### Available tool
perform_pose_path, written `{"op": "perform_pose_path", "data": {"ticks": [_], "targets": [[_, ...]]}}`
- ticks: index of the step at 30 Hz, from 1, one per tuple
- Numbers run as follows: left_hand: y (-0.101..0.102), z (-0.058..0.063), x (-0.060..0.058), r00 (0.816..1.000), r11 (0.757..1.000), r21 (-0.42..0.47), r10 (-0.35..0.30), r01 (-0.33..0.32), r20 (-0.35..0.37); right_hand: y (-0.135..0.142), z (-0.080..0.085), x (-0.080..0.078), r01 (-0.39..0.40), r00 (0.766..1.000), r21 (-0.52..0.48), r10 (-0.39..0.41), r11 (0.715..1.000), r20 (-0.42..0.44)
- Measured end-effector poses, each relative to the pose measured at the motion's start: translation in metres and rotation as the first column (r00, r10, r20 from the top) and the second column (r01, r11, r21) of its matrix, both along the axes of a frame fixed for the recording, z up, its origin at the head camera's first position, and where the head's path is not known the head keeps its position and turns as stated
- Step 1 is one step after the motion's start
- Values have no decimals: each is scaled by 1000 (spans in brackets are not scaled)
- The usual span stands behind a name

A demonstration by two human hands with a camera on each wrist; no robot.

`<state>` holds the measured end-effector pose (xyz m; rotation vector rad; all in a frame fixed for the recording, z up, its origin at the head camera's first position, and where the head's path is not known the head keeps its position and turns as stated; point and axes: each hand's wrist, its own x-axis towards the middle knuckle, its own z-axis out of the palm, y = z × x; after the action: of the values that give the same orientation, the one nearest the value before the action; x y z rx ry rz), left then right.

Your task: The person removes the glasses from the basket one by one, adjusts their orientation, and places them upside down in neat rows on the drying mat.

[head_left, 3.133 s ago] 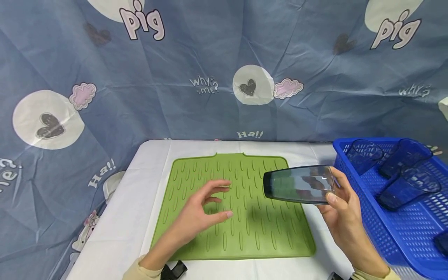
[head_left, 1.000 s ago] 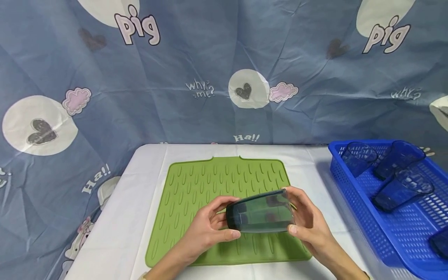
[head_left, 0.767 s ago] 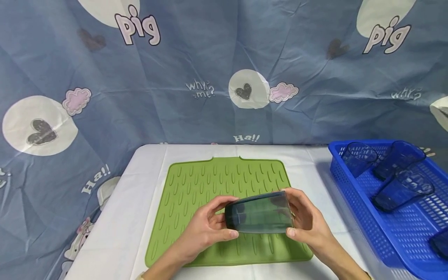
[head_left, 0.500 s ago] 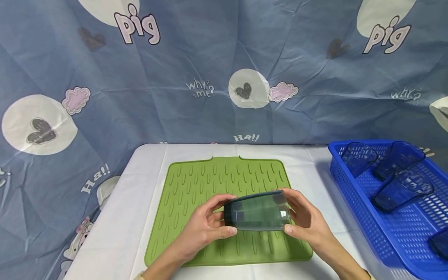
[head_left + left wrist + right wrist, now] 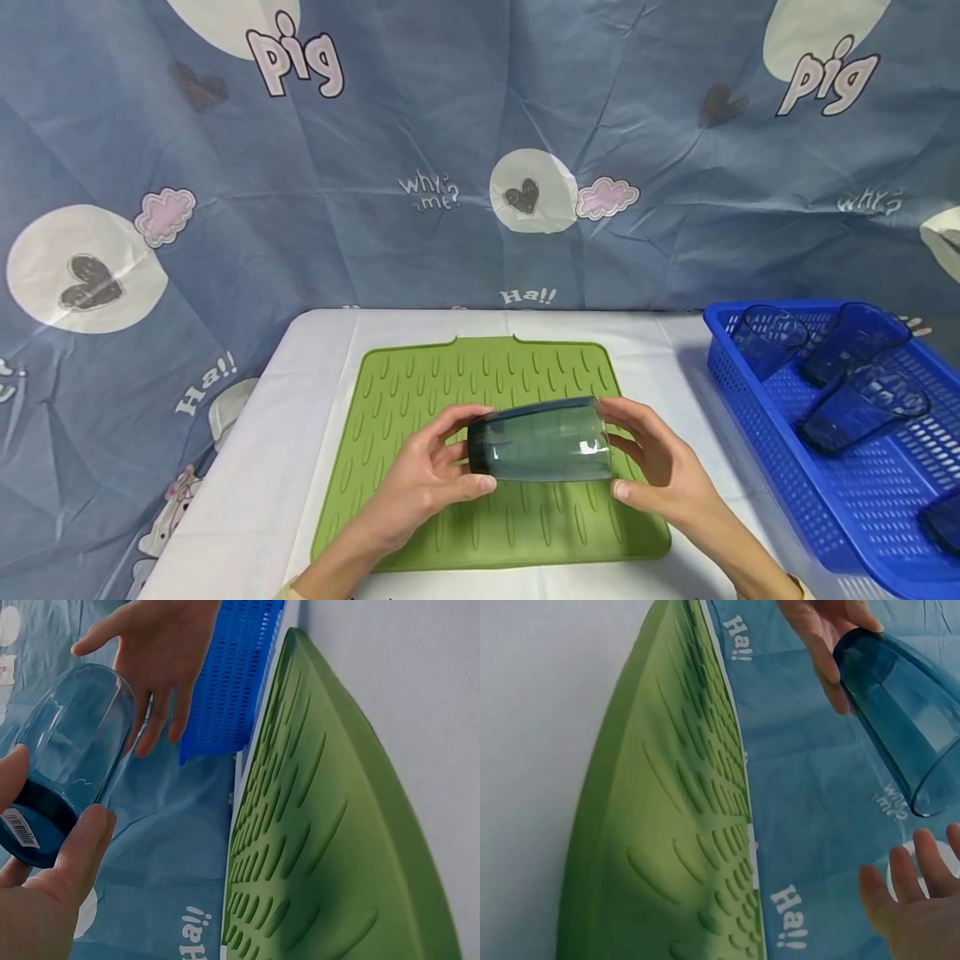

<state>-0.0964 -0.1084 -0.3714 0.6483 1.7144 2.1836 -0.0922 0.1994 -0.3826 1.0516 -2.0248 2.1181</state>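
A tinted drinking glass (image 5: 543, 442) lies sideways in the air above the green ridged mat (image 5: 420, 375). My left hand (image 5: 420, 475) grips it round its dark base, where the left wrist view shows a barcode sticker (image 5: 20, 828). The glass's mouth points to the right, towards my right hand (image 5: 660, 467). That hand's fingers are spread and loosely bent beside the rim. In the right wrist view the right fingertips (image 5: 904, 862) stand apart from the glass (image 5: 900, 705).
On the right stands a blue plastic basket (image 5: 787, 492) with several similar glasses (image 5: 862, 404) in it. The mat lies on a white-covered table (image 5: 288, 417). A printed blue cloth (image 5: 375, 167) hangs behind.
Earlier the right hand held the glass alone near its rim; then both hands held it. Now the right fingers have let go, and the glass has shifted slightly left and up with the left hand.
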Motion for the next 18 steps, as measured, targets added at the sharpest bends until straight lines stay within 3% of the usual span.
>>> {"op": "perform_pose_path", "data": {"ticks": [8, 18], "targets": [[-5, 1, -4, 998, 998, -13, 54, -54, -19, 5, 7, -4, -26, 996, -30, 24, 999, -90], [-10, 0, -7, 997, 996, -29, 82, -82, -3, 16, 8, -10, 82, 981, 9, -79, 997, -178]]}}
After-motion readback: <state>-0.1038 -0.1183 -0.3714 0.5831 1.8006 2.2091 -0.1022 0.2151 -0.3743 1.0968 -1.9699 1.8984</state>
